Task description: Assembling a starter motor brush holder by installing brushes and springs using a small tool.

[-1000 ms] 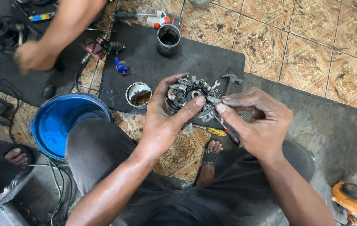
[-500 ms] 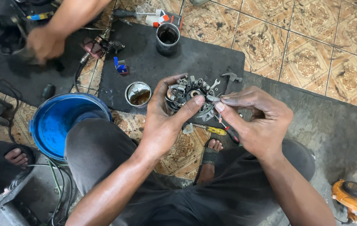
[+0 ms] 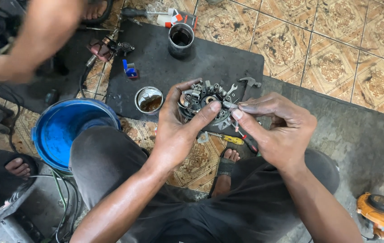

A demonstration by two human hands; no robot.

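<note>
Blue bucket [image 3: 61, 132], small open tin [image 3: 149, 99] on the black mat [image 3: 156, 72]; left hand [image 3: 178, 135] curled around a round metal assembly [image 3: 201, 101] held above the knees — thumb on its face; right hand [image 3: 277, 130] pinching a small part [image 3: 229, 105] at its rim.

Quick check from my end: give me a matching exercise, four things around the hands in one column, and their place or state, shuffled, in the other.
Things:
1. round metal part
2. blue bucket
3. small tin
4. dark cup

Places or states:
A. on the black mat, at its far edge
B. held in the left hand, right hand pinching at its edge
C. on the floor beside the person's left knee
D. on the mat, holding brown liquid

Pairs: 1-B, 2-C, 3-D, 4-A
</note>
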